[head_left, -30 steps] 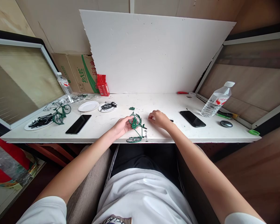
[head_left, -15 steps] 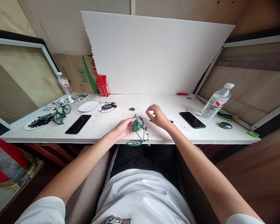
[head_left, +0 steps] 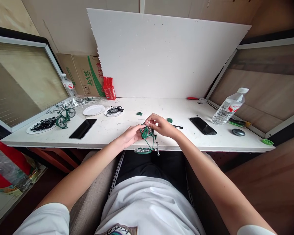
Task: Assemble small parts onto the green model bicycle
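Note:
A green miniature bicycle (head_left: 145,133) hangs over the table's front edge, one wheel up by my fingers and the other, with the silver handlebar, lower down. My left hand (head_left: 131,135) grips it by the upper wheel, thumb and fingers closed. At the top of that same wheel, the fingertips of my right hand (head_left: 161,125) are pinched together close to the left thumb. Whatever sits between them is too small and covered to make out. Just beyond the right hand lie a small green piece (head_left: 170,120) and a thin black tool (head_left: 177,126).
Another green bicycle (head_left: 61,121) stands at left beside a plate of black parts (head_left: 42,125). Nearby are a phone (head_left: 83,128), white plates (head_left: 94,110) and a red box (head_left: 109,88). A second phone (head_left: 203,126), water bottle (head_left: 230,106) and grey oval object (head_left: 238,132) lie right.
My right hand has moved left and down from beside the bicycle to its upper wheel, meeting the left fingertips. The small green piece behind it now shows. My left hand keeps its hold.

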The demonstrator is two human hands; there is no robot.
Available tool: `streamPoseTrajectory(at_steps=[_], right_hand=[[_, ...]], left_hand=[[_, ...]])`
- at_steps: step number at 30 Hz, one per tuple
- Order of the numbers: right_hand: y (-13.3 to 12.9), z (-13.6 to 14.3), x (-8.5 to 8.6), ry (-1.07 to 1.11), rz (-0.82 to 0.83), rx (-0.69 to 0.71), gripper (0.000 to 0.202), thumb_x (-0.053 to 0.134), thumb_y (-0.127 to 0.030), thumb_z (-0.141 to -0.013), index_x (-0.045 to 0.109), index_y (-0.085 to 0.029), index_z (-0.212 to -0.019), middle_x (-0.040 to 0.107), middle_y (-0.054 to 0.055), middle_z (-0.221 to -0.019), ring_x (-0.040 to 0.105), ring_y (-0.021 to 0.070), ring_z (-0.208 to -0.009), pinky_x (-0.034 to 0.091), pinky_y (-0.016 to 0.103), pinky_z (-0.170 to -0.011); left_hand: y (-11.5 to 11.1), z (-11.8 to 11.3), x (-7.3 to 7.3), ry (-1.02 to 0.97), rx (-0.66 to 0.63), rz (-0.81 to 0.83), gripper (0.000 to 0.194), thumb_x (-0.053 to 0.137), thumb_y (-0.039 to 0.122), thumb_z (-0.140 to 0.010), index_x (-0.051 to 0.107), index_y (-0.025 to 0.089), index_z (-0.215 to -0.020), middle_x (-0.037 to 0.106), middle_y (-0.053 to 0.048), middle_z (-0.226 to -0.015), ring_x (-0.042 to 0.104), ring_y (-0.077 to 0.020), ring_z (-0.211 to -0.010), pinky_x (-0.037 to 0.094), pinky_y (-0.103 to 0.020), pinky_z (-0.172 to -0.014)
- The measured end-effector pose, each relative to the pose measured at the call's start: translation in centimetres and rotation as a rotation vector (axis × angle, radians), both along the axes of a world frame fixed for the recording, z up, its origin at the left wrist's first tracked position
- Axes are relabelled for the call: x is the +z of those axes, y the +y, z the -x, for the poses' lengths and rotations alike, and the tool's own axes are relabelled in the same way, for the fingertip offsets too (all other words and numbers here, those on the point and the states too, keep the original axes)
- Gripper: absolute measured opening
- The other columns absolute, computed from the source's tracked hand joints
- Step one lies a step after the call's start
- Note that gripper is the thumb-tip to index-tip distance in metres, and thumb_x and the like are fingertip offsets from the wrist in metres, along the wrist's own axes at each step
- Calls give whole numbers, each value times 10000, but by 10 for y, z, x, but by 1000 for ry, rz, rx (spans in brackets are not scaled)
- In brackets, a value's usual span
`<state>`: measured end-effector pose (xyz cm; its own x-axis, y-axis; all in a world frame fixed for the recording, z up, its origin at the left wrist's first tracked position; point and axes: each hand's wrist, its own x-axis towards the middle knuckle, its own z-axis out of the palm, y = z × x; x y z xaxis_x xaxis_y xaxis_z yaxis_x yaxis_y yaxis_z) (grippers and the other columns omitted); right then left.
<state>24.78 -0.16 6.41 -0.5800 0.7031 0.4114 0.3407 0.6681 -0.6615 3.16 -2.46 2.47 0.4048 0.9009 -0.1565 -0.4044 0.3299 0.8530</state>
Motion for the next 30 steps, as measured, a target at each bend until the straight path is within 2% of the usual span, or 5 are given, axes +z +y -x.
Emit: streamPoseTrajectory(at_steps=[7, 13, 20, 30], right_hand=[[3, -4, -2, -11, 0, 1, 333, 630, -552, -1067, 751, -243, -1096, 709, 85, -1113, 638, 216, -947, 533, 362, -870], [2, -5, -2, -13, 7, 10, 341, 643, -561, -1055, 769, -245, -1072, 719, 91, -1112, 645, 221, -945, 544, 362, -855], [1, -10, 4, -78, 52, 13, 329, 669, -532, -1031, 787, -231, -1089, 741, 93, -1132, 676, 214, -937, 575, 372, -877], [2, -14, 6, -127, 97, 59, 312, 660, -505, -1021, 777, -224, -1089, 760, 92, -1137, 693, 207, -927, 578, 351, -852]], left_hand=[[-1, 1, 2, -6, -34, -20, 88, 778, 156, -871, 765, 120, -950, 789, -119, -971, 739, -206, -849, 646, -371, -864], [-3, 1, 5, 12, -42, -39, 82, 783, 158, -873, 778, 127, -949, 787, -107, -942, 741, -209, -870, 634, -375, -898], [-7, -1, 6, 78, -41, -64, 94, 829, 176, -858, 780, 108, -901, 789, -110, -931, 723, -188, -826, 602, -330, -825], [-7, -3, 1, 101, -67, -71, 125, 841, 207, -856, 772, 113, -902, 789, -118, -935, 725, -198, -840, 603, -345, -847]])
